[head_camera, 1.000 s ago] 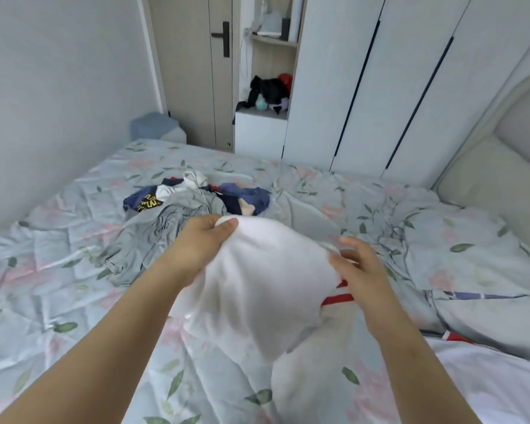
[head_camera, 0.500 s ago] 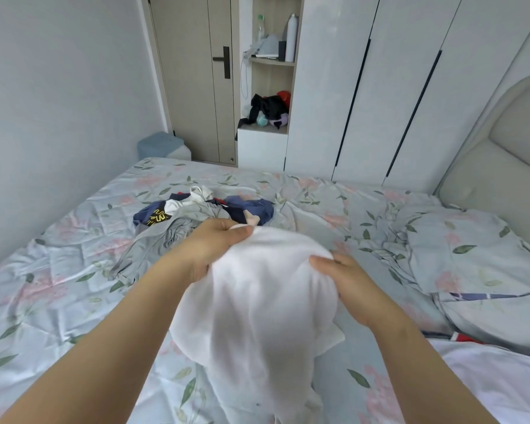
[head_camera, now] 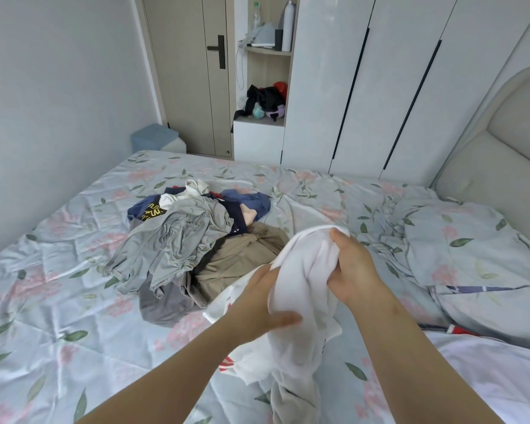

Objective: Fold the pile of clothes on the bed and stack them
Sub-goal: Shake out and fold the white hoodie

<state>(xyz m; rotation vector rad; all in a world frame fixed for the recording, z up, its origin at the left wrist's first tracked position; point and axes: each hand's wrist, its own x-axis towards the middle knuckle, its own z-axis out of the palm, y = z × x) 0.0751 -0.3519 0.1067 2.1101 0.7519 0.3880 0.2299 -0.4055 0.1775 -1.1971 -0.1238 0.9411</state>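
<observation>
I hold the white shirt (head_camera: 300, 289) up over the bed (head_camera: 58, 301), just right of the pile (head_camera: 190, 240). My right hand (head_camera: 355, 267) grips its top and my left hand (head_camera: 257, 304) grips it lower down. Before, my hands were side by side, and now the shirt is bunched up between them, with the white closet (head_camera: 380, 87) behind the bed.
</observation>
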